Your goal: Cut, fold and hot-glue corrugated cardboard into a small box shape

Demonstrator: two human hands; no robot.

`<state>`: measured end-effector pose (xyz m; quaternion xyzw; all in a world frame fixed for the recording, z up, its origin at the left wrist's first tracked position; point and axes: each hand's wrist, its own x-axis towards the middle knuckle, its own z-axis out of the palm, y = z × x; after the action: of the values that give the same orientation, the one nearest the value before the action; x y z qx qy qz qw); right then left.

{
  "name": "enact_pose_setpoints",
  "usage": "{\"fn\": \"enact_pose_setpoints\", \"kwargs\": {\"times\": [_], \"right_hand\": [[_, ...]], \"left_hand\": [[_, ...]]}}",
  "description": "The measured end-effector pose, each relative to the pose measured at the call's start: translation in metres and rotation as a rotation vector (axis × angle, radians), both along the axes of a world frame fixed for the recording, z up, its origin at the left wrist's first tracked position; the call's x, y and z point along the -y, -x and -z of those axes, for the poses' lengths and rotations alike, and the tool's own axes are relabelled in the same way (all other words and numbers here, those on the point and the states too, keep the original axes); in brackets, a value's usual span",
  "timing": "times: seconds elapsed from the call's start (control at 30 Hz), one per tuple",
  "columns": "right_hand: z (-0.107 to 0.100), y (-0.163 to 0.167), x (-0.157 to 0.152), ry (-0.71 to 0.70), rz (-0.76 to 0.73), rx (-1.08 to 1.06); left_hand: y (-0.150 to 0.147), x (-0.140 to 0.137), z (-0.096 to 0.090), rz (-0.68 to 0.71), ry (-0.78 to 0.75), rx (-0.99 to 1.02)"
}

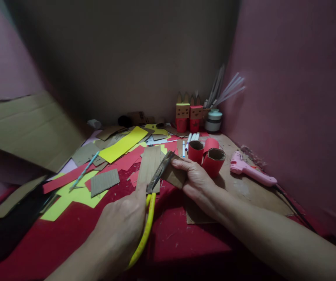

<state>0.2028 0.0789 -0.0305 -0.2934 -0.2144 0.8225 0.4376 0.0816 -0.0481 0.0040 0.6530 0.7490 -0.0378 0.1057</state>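
Note:
My left hand [124, 218] is closed round the yellow handles of a pair of scissors [149, 224]. The blades point up and away, lying along the left edge of a small brown cardboard piece [175, 175]. That piece is pinched in my right hand [195, 179], thumb on top. Whether the blades have bitten into the card is hard to make out. Behind the scissors lies a longer flat strip of cardboard [149, 166]. Two red paper-covered tubes [213, 162] stand just beyond my right hand.
A pink glue gun [251, 169] lies at the right on a cardboard sheet [241, 195]. Yellow paper [124, 144], red paper and cardboard scraps spread across the left. Two box-headed figures [182, 113] and a lidded jar [214, 120] stand at the back. A large cardboard flap [30, 128] leans at left.

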Motion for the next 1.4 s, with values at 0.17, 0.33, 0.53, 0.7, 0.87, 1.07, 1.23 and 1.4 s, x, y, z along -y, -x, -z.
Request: {"fn": "enact_pose_setpoints", "kwargs": {"times": [0.17,0.33,0.53,0.7,0.87,1.07,1.23,1.4], "right_hand": [[0.001,0.000,0.000,-0.011,0.009,0.000],[0.002,0.000,0.000,-0.019,0.019,-0.004],[0.000,0.001,0.000,-0.023,0.032,0.014],[0.001,0.001,0.001,-0.027,0.008,0.030],[0.002,0.001,0.001,-0.025,0.000,0.031],[0.001,0.001,0.002,-0.021,-0.012,0.040],[0.002,0.001,0.003,-0.018,-0.037,0.043],[0.002,0.001,0.002,-0.015,-0.082,0.036]], "left_hand": [[-0.001,-0.001,0.000,0.013,0.073,-0.055],[0.004,0.001,0.009,0.018,0.014,-0.066],[0.003,-0.001,0.010,-0.033,0.023,-0.044],[-0.002,0.001,0.002,0.031,0.017,0.050],[-0.003,-0.001,0.002,0.022,0.041,-0.107],[0.003,0.001,0.012,0.051,0.010,-0.161],[0.017,0.000,0.030,0.046,-0.161,0.067],[0.043,0.001,0.035,-0.074,-0.463,0.308]]}}
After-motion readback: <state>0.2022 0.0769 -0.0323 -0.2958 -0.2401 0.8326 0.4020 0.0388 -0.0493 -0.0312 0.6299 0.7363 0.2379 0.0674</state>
